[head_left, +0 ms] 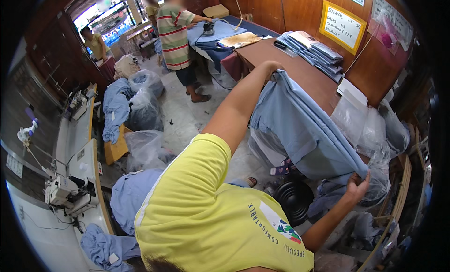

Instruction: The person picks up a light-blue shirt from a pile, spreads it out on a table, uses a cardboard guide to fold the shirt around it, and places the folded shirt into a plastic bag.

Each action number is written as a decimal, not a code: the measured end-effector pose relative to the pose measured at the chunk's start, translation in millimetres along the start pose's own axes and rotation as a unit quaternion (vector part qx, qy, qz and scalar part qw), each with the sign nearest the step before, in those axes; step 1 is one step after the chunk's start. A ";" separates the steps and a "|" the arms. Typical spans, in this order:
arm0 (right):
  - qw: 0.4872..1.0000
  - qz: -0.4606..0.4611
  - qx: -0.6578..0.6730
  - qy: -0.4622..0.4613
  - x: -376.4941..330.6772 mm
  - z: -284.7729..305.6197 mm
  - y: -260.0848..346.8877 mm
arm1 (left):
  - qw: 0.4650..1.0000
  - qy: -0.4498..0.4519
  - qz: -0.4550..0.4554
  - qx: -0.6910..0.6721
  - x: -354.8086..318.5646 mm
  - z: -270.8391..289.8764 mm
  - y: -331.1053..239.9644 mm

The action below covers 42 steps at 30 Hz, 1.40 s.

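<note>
I have my left hand [273, 68] clamped on the top corner of the blue cloth [300, 131] and my right hand [357, 185] clamped on its low corner, so it hangs stretched between them, beside the brown tabletop [300, 70].

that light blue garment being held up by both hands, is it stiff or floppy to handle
Likely floppy: the light blue garment sags between the left hand and right hand. Probably light, since pinched corners carry it. It folds and drapes, so it would bunch if pushed.
</note>
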State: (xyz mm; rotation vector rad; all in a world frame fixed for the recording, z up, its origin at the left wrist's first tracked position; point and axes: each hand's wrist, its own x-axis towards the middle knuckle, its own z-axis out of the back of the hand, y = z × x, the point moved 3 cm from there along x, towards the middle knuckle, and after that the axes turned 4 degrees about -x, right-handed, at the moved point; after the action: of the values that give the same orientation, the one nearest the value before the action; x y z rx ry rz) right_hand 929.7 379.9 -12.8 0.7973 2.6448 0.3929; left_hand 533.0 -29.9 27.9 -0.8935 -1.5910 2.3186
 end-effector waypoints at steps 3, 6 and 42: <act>1.000 0.001 0.004 -0.021 1.0 6.5 -5.5 | 0.991 -0.031 0.063 -0.111 -11.2 -6.4 13.4; 1.000 0.009 0.001 -0.015 2.7 19.9 -0.3 | 0.986 -0.097 0.095 -0.096 -63.1 -44.5 -16.7; 0.998 0.005 -0.018 -0.063 -9.8 40.4 -30.9 | 0.994 0.001 0.093 -0.062 -30.7 -29.0 91.7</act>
State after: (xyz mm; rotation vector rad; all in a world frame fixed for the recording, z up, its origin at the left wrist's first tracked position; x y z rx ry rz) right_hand 939.0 356.0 -57.8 0.7973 2.5113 0.3800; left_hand 590.3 -59.0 -50.1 -1.1159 -1.7343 2.3590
